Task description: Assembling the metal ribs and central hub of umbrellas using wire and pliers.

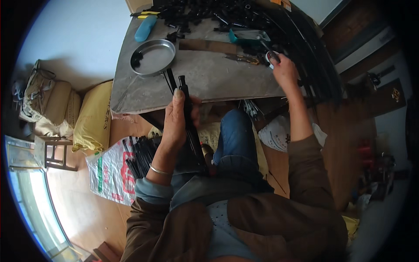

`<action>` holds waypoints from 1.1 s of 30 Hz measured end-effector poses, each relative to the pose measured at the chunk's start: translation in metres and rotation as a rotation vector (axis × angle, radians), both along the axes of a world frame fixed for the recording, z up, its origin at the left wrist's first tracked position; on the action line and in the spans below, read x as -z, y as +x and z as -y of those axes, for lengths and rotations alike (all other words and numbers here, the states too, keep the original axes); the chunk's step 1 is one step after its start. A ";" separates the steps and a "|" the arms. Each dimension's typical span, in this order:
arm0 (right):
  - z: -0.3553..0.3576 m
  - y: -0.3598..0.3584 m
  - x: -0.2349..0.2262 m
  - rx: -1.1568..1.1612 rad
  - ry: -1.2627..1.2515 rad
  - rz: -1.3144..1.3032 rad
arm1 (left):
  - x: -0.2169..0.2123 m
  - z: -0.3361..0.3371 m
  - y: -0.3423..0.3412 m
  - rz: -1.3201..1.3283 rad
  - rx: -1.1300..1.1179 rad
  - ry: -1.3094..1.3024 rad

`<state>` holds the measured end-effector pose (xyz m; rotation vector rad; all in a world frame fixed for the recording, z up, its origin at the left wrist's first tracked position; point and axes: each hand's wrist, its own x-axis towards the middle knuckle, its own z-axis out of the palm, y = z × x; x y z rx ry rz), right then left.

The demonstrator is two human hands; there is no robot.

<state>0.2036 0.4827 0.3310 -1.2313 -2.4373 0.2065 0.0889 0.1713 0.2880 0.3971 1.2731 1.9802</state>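
Note:
My left hand [176, 114] is wrapped round black tubes [183, 87] in front of the table's near edge, thumb up along them. One tube has a narrower neck at its top. At the table's right side, my right hand [284, 72] is closed on a slim tool [273, 54] with a dark handle and a thin grey shaft. The tool's tip reaches over the green tray [238, 40]; what it touches is too small to tell. A white round thing [269, 60] lies beside that hand, partly hidden by it. Left of it rests a utility knife [244, 58].
The grey table [209, 78] holds a round metal pan [159, 59], a blue case [145, 28], a brown strip [207, 45] and a heap of black parts [205, 13]. Long black rods [305, 48] line its right edge. More black rods [142, 153] lie left of my lap.

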 end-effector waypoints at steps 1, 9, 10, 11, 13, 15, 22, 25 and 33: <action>-0.019 0.004 -0.004 0.052 0.016 0.051 | 0.000 -0.002 0.001 0.043 0.042 0.031; -0.059 -0.012 -0.014 0.005 -0.141 0.215 | -0.004 -0.018 0.020 -0.069 0.083 0.046; -0.061 -0.014 -0.012 0.005 -0.141 0.214 | -0.005 -0.020 0.021 -0.064 0.069 0.025; -0.063 -0.015 -0.009 0.001 -0.128 0.240 | -0.005 -0.021 0.022 -0.059 0.055 0.004; -0.066 -0.016 -0.005 -0.001 -0.116 0.266 | -0.003 -0.022 0.020 -0.050 0.078 0.021; -0.066 -0.016 -0.002 -0.018 -0.043 0.271 | -0.002 -0.022 0.020 -0.038 0.097 0.034; -0.074 -0.013 0.003 0.011 -0.038 0.211 | -0.006 -0.021 0.023 -0.087 0.019 0.000; -0.066 -0.017 -0.003 -0.049 -0.133 0.221 | -0.006 -0.018 0.022 -0.079 0.001 -0.001; -0.071 -0.013 -0.001 -0.035 -0.048 0.174 | -0.010 -0.011 0.025 -0.070 -0.024 0.004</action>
